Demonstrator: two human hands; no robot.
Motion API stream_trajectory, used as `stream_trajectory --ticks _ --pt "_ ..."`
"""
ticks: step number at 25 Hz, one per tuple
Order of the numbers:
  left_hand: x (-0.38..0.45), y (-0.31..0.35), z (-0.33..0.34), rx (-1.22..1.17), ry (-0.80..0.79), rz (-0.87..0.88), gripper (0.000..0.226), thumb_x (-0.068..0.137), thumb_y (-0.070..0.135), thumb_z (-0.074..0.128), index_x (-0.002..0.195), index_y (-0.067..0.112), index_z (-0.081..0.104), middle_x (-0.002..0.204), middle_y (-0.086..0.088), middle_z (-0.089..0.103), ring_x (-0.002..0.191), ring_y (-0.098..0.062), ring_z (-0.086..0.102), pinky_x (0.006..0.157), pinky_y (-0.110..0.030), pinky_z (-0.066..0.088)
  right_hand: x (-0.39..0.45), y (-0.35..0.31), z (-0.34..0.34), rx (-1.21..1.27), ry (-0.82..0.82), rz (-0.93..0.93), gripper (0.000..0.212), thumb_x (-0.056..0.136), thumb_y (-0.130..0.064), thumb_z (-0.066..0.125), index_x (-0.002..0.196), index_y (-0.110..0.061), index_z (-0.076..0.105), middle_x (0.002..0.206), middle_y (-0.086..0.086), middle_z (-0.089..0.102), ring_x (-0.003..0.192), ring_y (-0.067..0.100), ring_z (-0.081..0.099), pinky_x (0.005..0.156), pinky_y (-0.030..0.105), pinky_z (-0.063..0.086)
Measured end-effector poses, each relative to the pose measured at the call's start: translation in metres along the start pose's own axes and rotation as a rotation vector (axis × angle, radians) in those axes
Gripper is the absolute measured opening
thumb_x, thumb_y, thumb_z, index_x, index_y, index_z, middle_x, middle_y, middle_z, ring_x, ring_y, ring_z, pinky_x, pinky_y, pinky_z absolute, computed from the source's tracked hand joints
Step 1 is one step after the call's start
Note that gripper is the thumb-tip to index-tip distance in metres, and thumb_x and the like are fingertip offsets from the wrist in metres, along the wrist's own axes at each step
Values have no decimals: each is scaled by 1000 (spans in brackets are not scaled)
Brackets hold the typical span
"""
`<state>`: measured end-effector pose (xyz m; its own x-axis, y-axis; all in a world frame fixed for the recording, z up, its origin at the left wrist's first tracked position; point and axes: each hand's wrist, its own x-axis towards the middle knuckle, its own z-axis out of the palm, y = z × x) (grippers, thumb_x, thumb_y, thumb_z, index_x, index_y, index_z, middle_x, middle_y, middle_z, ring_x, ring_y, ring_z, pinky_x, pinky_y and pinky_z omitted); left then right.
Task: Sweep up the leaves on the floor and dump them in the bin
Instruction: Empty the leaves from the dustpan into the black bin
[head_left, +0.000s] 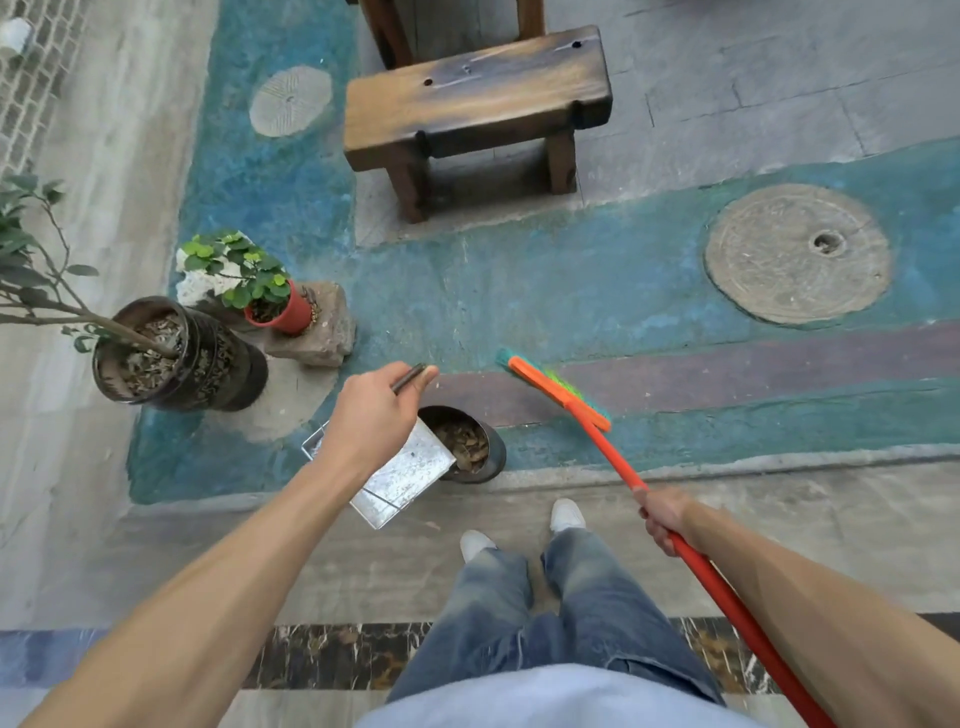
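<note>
Dustpan tipped over bin — leaves inside, broom to its right, stool beyond, potted plants left — seemingly on the floor.

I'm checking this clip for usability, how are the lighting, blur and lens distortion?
Head view: soft, even daylight, with faint shadows under the dark wooden stool; no harsh glare, even on the tilted shiny metal dustpan; wide-angle bending stretches the forearms at the lower corners; slight softness on the right hand gripping the orange broom handle.
</note>
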<state>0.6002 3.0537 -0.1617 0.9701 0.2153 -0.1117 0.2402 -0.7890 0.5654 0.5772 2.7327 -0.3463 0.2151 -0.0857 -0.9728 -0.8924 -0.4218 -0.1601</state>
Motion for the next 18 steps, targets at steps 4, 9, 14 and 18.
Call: stream_trajectory --ticks 4,9,14,18 --pt "2 7 -1 29 -33 23 47 93 39 59 53 25 40 47 -3 44 54 -32 42 53 -40 37 3 3 4 59 -17 20 45 100 -40 38 64 -15 39 39 -1 33 23 8 27 30 11 24" --pt "2 2 -24 -50 26 25 44 94 34 61 57 11 50 48 -4 43 47 -14 33 48 -29 29 -5 2 1 158 -44 -11 41 102 -34 38 67 -12 42 35 -3 32 21 7 27 28 10 24" --pt "2 22 -34 -146 20 122 44 94 31 62 56 13 52 47 3 41 42 -7 33 44 -22 25 -21 17 -12 454 -97 -30 38 102 -25 41 66 -16 36 36 -5 32 21 4 28 27 8 24" --pt "11 46 -32 -261 40 232 42 94 30 61 60 6 56 41 9 40 42 -6 37 45 -18 25 -40 41 -22 763 -195 -23 33 103 -19 37 70 -17 36 37 -5 35 22 2 29 23 10 24"
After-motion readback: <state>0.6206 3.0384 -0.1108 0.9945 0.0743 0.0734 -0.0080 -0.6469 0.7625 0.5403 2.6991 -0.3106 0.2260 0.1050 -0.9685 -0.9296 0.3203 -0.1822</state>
